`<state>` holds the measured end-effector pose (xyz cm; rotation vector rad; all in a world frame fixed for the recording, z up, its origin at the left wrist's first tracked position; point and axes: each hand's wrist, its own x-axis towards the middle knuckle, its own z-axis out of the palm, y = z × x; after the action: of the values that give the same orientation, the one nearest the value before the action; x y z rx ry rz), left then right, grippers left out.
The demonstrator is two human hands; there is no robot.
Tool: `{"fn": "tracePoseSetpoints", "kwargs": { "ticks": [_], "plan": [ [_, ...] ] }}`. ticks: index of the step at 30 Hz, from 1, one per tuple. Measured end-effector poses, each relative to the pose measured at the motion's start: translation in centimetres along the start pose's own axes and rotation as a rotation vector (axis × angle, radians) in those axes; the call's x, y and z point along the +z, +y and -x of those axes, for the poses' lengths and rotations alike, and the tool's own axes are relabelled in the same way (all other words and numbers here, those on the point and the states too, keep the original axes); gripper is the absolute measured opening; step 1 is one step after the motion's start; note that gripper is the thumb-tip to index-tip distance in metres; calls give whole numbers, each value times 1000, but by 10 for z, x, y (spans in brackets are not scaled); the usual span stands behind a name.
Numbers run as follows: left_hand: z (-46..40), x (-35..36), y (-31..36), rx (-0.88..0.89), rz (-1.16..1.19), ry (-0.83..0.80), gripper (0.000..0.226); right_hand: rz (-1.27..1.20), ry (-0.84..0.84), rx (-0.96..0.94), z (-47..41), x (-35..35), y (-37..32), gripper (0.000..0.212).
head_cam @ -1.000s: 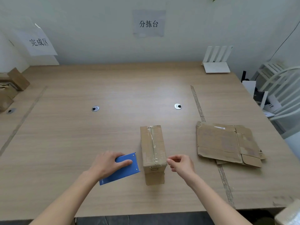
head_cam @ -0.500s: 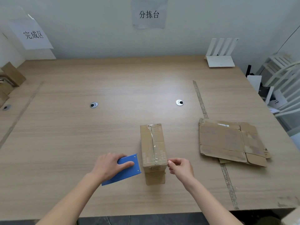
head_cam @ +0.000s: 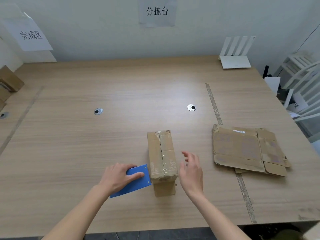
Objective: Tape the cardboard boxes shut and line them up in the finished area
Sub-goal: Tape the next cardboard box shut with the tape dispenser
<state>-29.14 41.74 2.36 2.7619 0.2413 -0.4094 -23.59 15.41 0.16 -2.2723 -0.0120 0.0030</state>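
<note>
A wide wooden surface (head_cam: 121, 94) is filling the view, backed by a pale wall carrying two paper signs, one (head_cam: 156, 12) at the centre and one (head_cam: 32, 34) at the far left. Two round cable grommets (head_cam: 98, 111) are sitting in the surface, and strips of worn tape (head_cam: 214, 104) are running across it on the right.

A narrow cardboard box (head_cam: 161, 153) is standing near the front edge, its long side pointing away from the person, with clear tape running along the top seam and down the near end. The left hand (head_cam: 119, 177) is gripping a blue tape dispenser (head_cam: 136, 181), fingers curled over its flat side, and the dispenser's front edge is lying just beside the box's left wall. The right hand (head_cam: 191, 168) is hovering just to the right of the box, fingers spread and relaxed, holding nothing and apart from the cardboard.

Flattened cardboard boxes (head_cam: 242, 149) are lying in a stack to the right, well apart from the standing box. More boxes (head_cam: 10, 80) are sitting at the far left edge beneath the left sign. A white router (head_cam: 236, 54) is standing at the far right corner, and white chairs (head_cam: 304, 80) are showing beyond the surface's right edge.
</note>
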Motion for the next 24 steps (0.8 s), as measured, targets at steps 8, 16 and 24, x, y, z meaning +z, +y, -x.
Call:
{"fn": "tracePoseSetpoints", "kwargs": {
  "ticks": [8,16,24],
  "plan": [
    [3,-3,-4,7,28,8,50,535,-560,-301,-3,40,-8,94],
    [10,-30,-15,25,-5,-51,35,591,-580,-303,-5,42,-11,104],
    [10,-34,-33,62,-161,-32,52,584,-585,-294,-3,42,-11,101]
  ]
}}
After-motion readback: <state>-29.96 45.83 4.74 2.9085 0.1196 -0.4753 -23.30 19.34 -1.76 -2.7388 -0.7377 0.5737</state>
